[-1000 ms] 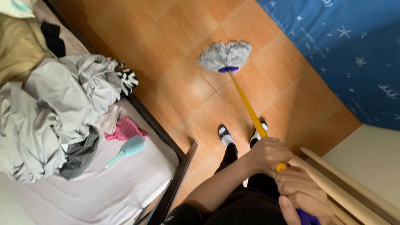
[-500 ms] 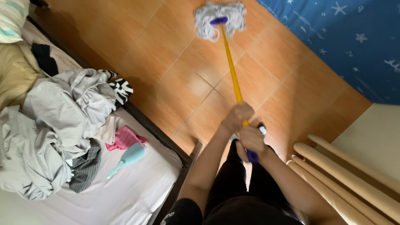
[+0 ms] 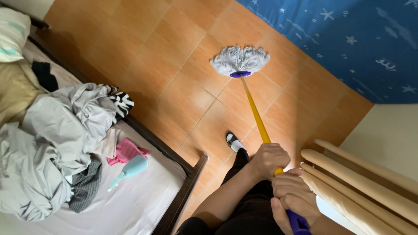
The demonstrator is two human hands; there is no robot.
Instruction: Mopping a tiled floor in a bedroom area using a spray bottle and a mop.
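Both hands grip a mop with a yellow handle [image 3: 254, 112] and a purple grip end. My left hand [image 3: 270, 160] wraps the handle higher up; my right hand [image 3: 294, 200] holds it just below, near the purple end. The white stringy mop head [image 3: 239, 60] rests on the orange tiled floor [image 3: 174, 65], out in front of my foot in a black-and-white shoe [image 3: 234, 142].
A bed [image 3: 143, 196] on the left carries a heap of grey clothes [image 3: 52, 143], a pink cloth [image 3: 126, 150] and a light blue brush [image 3: 128, 170]. Its dark frame corner [image 3: 193, 174] juts near my leg. Wooden poles [image 3: 361, 182] lie at right; a blue starry sheet [image 3: 348, 39] covers the far right.
The mop head has been pulled back toward me after reaching farther out, and my hands have drawn in closer to my body.
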